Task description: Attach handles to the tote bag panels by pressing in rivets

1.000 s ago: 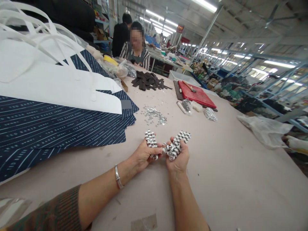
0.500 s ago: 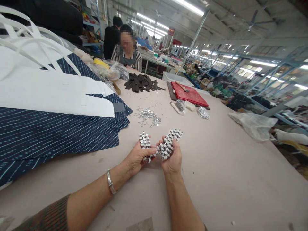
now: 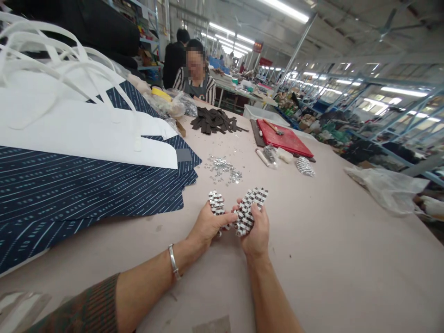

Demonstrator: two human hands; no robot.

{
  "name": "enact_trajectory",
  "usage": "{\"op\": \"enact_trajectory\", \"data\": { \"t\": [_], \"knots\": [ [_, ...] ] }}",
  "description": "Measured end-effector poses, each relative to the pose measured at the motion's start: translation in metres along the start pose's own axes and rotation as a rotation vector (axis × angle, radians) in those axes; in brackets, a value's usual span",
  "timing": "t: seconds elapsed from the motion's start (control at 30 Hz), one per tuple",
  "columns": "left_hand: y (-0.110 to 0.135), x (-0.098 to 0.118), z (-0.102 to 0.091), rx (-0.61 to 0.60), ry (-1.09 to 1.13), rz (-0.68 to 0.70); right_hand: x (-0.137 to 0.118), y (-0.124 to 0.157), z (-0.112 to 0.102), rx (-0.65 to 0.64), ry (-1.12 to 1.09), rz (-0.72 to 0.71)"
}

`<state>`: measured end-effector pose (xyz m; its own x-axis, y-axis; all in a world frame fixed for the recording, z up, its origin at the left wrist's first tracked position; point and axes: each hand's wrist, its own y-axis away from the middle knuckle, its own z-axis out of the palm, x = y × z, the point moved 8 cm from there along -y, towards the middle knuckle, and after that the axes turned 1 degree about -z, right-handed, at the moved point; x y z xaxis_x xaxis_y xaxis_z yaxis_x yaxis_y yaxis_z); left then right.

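Observation:
My left hand [image 3: 204,227] is closed around a small bundle of white-and-dark segmented strips [image 3: 217,201]. Its thumb reaches across toward the other hand. My right hand [image 3: 258,233] grips a larger bundle of the same checkered look [image 3: 249,212], tilted up to the right, with the thumb on its side. The two bundles sit close together just above the table; whether they are joined is hidden by my fingers. Beyond them lies a scatter of small flat silver metal pieces [image 3: 224,167]. Another checkered bundle [image 3: 305,166] rests farther right.
White and navy striped cut panels with white handles [image 3: 156,150] cover the left side. Dark strips [image 3: 213,121] are piled at the back. A hammer [image 3: 274,127] lies on a red slab [image 3: 286,140]. Clear plastic [image 3: 385,187] is at the right edge. A co-worker [image 3: 197,83] sits opposite.
The view has swung slightly left, so everything appears farther right. The right-hand bundle has turned a little within the grip. Both hands keep their hold.

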<state>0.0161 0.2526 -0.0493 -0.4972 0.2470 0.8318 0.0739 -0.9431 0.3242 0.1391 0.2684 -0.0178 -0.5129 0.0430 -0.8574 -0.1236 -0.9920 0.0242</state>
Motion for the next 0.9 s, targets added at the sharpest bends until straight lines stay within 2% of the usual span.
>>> {"op": "enact_trajectory", "data": {
  "t": [0.3, 0.5, 0.63, 0.9],
  "knots": [
    [0.003, 0.002, 0.0, 0.017, 0.009, 0.035, 0.0, 0.0, 0.001, -0.063, 0.06, -0.007],
    [0.001, 0.001, 0.001, -0.014, 0.003, 0.012, 0.002, -0.003, -0.008, 0.013, 0.103, 0.027],
    [0.0, 0.0, 0.001, -0.031, -0.007, -0.004, 0.004, -0.005, -0.01, 0.016, 0.139, 0.062],
    [0.003, 0.002, 0.01, -0.197, 0.07, -0.117, 0.006, -0.009, -0.014, 0.021, 0.113, 0.142]
  ]
}}
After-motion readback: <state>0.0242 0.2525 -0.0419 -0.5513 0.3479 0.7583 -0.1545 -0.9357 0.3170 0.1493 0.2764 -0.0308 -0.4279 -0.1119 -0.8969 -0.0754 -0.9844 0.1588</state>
